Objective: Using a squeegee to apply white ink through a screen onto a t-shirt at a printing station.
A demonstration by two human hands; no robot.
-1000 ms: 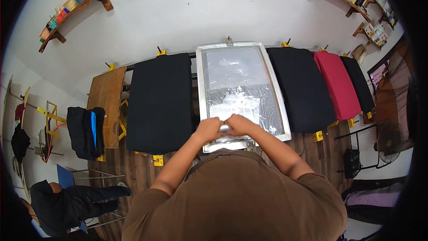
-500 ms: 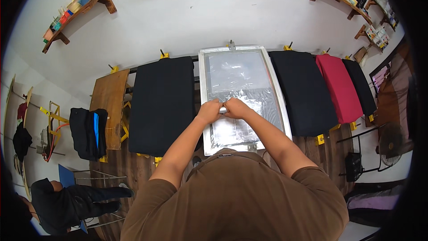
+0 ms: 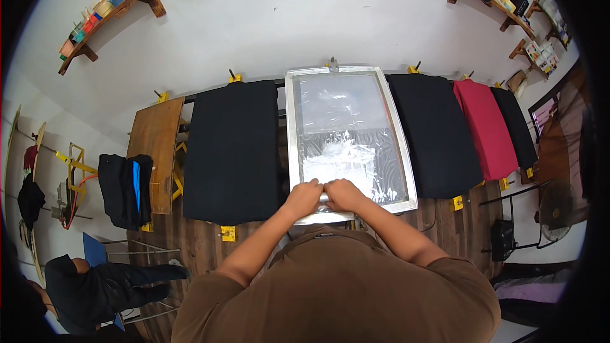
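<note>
A silver-framed printing screen (image 3: 293, 133) lies lengthwise in front of me, its glossy film-like surface creased and reflecting light. My left hand (image 3: 305, 198) and my right hand (image 3: 343, 195) are side by side at the near end of the screen, both closed around a squeegee (image 3: 325, 197). Only a short silver piece of it shows between my fists; its blade is hidden. A black cloth-covered board (image 3: 232, 152) lies left of the screen, and another black board (image 3: 432, 133) lies close along its right side.
Farther right are a red cloth-covered board (image 3: 486, 130) and a narrower black one. A bare wooden board (image 3: 155, 152) stands at left, near folded dark garments (image 3: 117, 187). Shelves with containers (image 3: 111, 9) hang on the wall. A person (image 3: 82, 292) in dark clothes is at lower left.
Both hands have drawn the squeegee toward me, from about the middle of the screen to its near end. My elbows have come back with it.
</note>
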